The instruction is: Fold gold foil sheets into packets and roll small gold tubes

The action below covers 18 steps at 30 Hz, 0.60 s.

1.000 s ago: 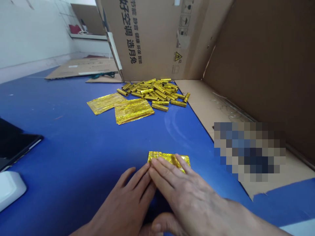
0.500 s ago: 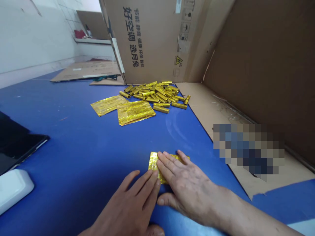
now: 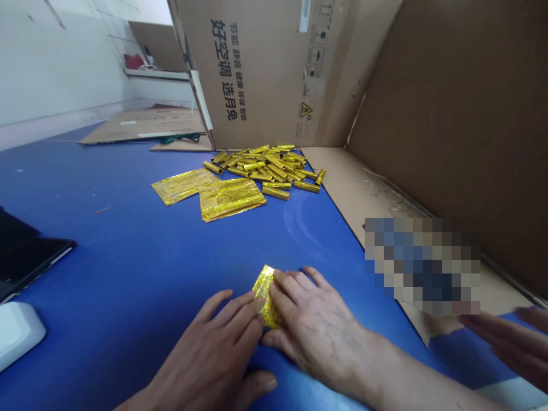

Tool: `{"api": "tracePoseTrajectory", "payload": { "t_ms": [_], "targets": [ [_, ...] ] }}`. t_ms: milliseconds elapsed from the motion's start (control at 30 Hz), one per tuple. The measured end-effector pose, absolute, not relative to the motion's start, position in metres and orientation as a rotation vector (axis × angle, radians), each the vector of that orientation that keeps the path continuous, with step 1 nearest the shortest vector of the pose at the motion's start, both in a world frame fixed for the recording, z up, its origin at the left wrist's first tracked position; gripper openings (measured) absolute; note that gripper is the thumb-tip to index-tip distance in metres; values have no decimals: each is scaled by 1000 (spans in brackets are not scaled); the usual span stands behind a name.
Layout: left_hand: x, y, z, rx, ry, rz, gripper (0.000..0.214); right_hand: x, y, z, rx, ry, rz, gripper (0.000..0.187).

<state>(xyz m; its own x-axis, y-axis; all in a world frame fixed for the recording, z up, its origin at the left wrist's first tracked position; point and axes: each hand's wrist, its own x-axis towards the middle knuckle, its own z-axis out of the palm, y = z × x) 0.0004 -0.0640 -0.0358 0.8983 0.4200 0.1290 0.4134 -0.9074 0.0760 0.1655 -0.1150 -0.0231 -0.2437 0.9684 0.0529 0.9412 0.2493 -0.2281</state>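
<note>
A folded piece of gold foil paper (image 3: 264, 283) lies slantwise on the blue table in front of me. My right hand (image 3: 314, 311) covers its right part, the fingers bent over it and the thumb at its near edge. How far the paper reaches under that palm is hidden. My left hand (image 3: 226, 337) rests at the paper's left edge, fingers stretched out and fingertips touching it, thumb apart. Farther off, two flat lots of gold foil paper (image 3: 233, 198) overlap, beside a heap of small gold foil rolls (image 3: 274, 165).
A large cardboard box (image 3: 265, 74) stands behind the rolls, with a brown cardboard panel (image 3: 440, 114) on the right. At left are a black flat device (image 3: 38, 260) and a white object (image 3: 19, 334). Another person's hand (image 3: 509, 342) shows at the right edge, near a blurred-out patch.
The foil paper has turned from straight to slanted under my hands. My right fingers have bent more. Another person's hand has come into view at the right edge.
</note>
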Motion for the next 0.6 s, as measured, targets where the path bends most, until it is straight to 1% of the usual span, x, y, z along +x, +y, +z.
{"api": "tracePoseTrajectory", "payload": {
  "t_ms": [167, 267, 433, 600],
  "targets": [
    [1, -58, -31, 3073, 509, 201, 35, 168, -120, -30, -1799, -2296, 269, 55],
    [0, -58, -32, 3070, 522, 237, 32, 168, -122, -31, -1803, -2265, 310, 56],
    [0, -66, -39, 3010, 698, 349, 32, 168, -121, -29, -1804, -2248, 376, 56],
    [-1, -65, -43, 3010, 669, 421, 32, 169, -120, -30, -1801, -2236, 386, 55]
  ]
}}
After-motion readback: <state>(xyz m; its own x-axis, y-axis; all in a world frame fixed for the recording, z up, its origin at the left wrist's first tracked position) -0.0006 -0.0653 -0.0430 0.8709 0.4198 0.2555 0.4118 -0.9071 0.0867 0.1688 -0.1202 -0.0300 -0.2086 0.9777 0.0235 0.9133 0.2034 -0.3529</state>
